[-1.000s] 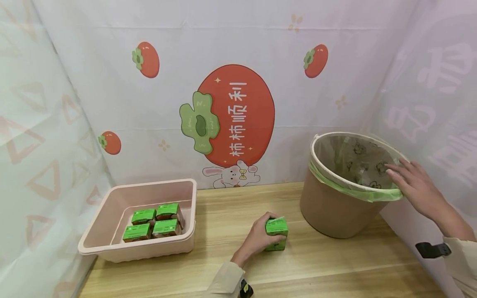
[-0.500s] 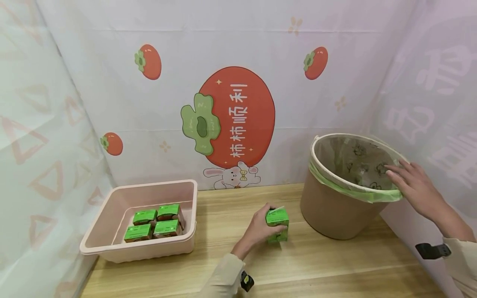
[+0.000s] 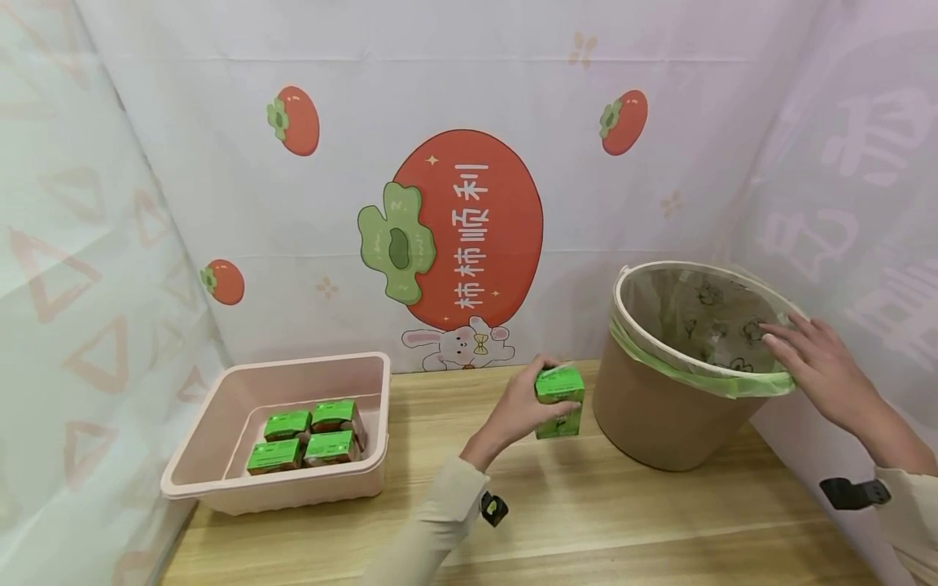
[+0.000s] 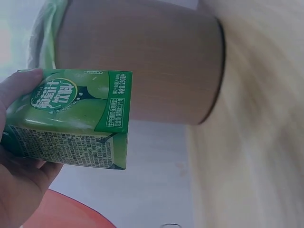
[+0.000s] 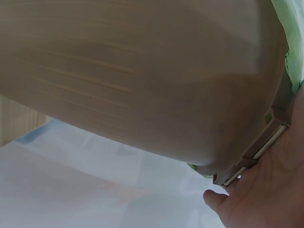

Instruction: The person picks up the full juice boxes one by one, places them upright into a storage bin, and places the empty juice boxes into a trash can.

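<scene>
My left hand (image 3: 519, 407) grips a green juice box (image 3: 560, 404) between thumb and fingers, held up over the table to the left of the trash bin (image 3: 663, 423). In the left wrist view the juice box (image 4: 71, 116) shows white lettering on its front and small print along its side; the bin's wall (image 4: 142, 57) stands behind it. My right hand (image 3: 828, 366) rests at the right side of the bin's rim, fingers extended over the edge. From the right wrist, the palm (image 5: 275, 190) lies against the rim beside the green liner (image 5: 295, 38).
A pink plastic tub (image 3: 293, 488) at the left holds several green-topped boxes (image 3: 330, 446). The wooden table (image 3: 469, 521) runs up to a printed backdrop (image 3: 572, 203), with cloth walls at both sides. A thin liner covers the bin's inside.
My left hand has lifted the juice box off the table and moved it up and slightly right, nearer the bin. The right hand has stayed at the rim.
</scene>
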Available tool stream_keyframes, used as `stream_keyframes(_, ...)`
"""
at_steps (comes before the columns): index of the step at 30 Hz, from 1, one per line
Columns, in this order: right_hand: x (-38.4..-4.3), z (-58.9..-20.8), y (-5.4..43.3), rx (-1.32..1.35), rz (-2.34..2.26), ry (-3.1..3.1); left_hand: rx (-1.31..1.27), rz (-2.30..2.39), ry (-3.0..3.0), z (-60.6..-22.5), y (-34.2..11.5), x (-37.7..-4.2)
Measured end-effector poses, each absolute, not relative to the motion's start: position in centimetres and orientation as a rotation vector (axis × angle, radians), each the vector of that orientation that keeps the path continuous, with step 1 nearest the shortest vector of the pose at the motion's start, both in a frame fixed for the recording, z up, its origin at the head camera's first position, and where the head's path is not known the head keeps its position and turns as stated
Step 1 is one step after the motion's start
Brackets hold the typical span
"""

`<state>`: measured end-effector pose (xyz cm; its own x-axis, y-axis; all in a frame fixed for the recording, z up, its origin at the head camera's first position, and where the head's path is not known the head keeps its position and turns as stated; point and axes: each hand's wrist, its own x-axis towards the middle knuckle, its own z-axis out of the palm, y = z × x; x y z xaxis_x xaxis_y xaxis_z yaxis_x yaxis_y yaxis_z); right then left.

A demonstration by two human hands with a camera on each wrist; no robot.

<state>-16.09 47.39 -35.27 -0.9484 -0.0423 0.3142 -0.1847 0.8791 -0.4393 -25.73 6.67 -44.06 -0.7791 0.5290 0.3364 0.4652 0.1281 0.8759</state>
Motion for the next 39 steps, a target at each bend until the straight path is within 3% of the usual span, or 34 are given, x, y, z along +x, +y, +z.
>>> stream_keyframes(17,-16.0,-35.2,47.4,0.149,0.694,-2.760,1.248,1.718,2.332,-36.3,8.8,-27.9)
stream_keyframes(39,-15.9,-35.3,47.4,0.159,0.682,-2.757,1.296,1.801,2.247,-28.5,15.0,-28.5)
